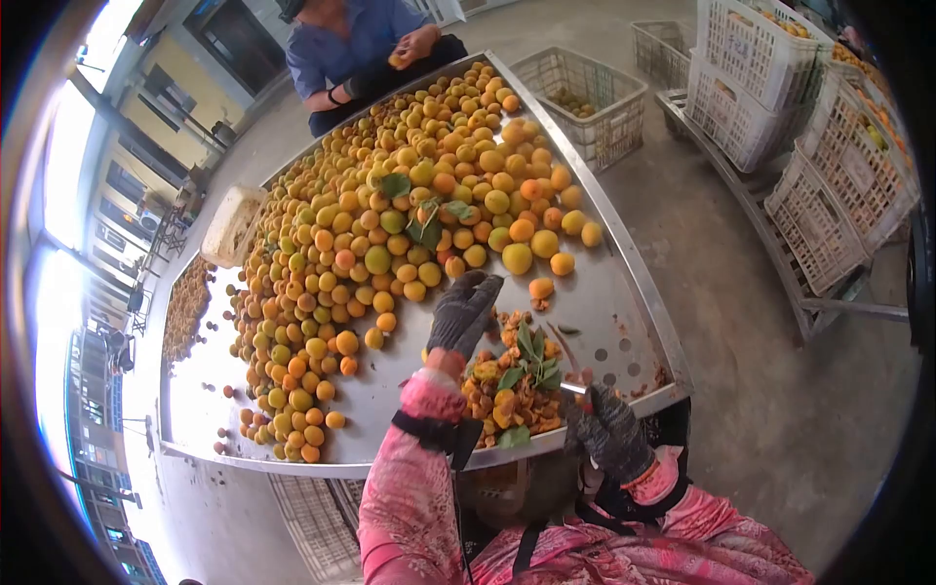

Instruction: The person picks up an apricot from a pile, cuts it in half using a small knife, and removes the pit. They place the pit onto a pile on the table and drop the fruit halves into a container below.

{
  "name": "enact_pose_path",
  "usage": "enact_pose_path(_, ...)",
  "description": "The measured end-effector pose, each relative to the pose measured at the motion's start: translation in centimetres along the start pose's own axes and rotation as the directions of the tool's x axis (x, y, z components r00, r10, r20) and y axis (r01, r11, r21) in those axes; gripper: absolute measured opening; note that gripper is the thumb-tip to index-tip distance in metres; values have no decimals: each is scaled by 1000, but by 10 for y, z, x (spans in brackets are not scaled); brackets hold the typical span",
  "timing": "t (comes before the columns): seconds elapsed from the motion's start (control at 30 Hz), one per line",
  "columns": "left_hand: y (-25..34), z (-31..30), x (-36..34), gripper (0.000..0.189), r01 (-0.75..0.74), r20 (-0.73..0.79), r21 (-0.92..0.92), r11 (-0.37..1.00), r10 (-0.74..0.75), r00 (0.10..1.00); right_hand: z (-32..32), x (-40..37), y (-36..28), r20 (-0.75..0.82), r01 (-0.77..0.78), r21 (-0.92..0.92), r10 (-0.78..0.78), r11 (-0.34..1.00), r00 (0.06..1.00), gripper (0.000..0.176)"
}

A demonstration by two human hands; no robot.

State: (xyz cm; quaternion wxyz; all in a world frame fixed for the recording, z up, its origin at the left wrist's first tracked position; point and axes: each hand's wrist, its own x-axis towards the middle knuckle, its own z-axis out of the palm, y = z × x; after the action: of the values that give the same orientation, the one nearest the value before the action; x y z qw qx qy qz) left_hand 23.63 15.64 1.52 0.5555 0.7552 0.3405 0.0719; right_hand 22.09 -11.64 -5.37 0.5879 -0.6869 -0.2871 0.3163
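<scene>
Gripping knife, right hand could nick left hand if either strays; left grip near fruit unclear.

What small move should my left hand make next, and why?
Probably close the left hand on the nearest fruit: its fingers are at the heap, no fruit shows in it, and the right hand holds a knife.

On my feed, white plastic crates stand stacked on a low cart over concrete floor; farther off, I see a blue-shirted person.
</scene>
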Motion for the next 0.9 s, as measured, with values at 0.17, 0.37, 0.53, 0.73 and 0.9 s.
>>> enact_pose_path(0.17, 7, 36, 69, 62, -154, -215, 437, 886, 269, 939, -3, 5, -28, -17, -147, 384, 166, 912, 986, 29)
enact_pose_path(0.37, 30, 63, 95, 52, -90, -155, 795, 600, 345, 926, -13, 10, -55, 19, -26, 181, 23, 983, 1000, 31)
enact_pose_path(0.53, 11, 49, 93, 47, -232, -66, 782, 578, 447, 892, -11, 2, -43, 87, -170, 504, 147, 847, 985, 33)
enact_pose_path(0.73, 11, 25, 40, 46, -301, -94, -162, 940, 289, 953, -5, -1, -29, 60, -120, 687, 109, 717, 992, 33)
enact_pose_path(0.9, 44, -5, -54, 41, -285, -26, -595, 752, 337, 941, -8, 7, -61, 111, -224, 569, 196, 791, 974, 31)
